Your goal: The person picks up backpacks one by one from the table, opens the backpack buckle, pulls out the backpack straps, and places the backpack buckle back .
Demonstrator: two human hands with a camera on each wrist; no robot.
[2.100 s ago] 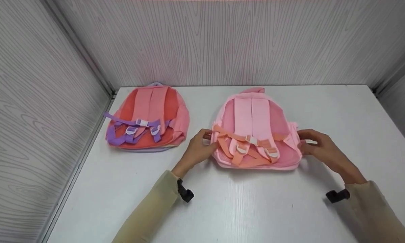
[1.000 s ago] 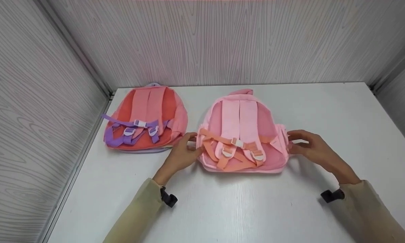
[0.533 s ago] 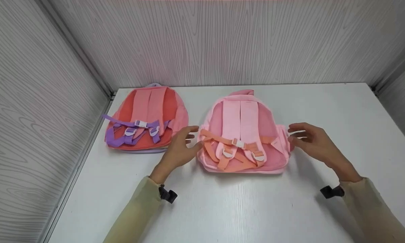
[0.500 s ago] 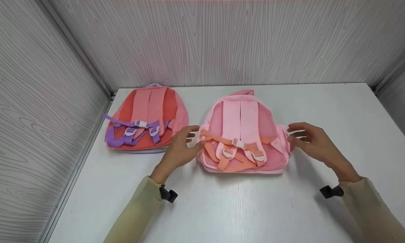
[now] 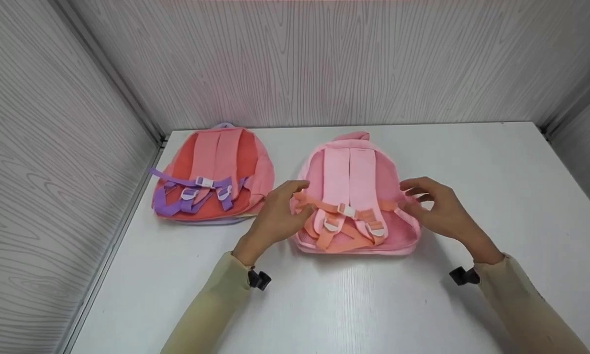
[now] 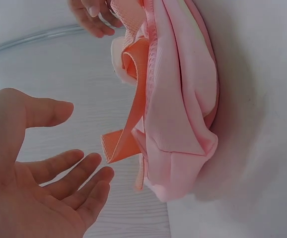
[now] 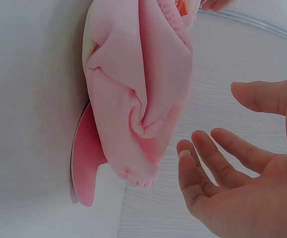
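Note:
A light pink child's backpack (image 5: 361,177) lies on the table with its shoulder straps up. Orange webbing and a white buckle (image 5: 347,210) cross its lower half. My left hand (image 5: 277,211) hovers by its left side, fingers relaxed and apart from the cloth. On the opposite side my right hand (image 5: 437,209) hovers likewise, thumb and fingers spread with nothing between them. In the left wrist view a loose orange strap end (image 6: 121,145) sticks out near my fingertips. The right wrist view shows the backpack's folded side pocket (image 7: 143,109), with a gap to my hand.
A coral backpack (image 5: 216,162) with purple straps (image 5: 179,204) lies to the left, close to my left hand. White tabletop (image 5: 344,305) extends in front and to the right. Wood-grain panels stand behind (image 5: 295,64) and at both sides.
The pink backpack shifted slightly left between the two earliest frames while both hands held its sides. Both hands then let go, and now they have risen and come closer together above its edges.

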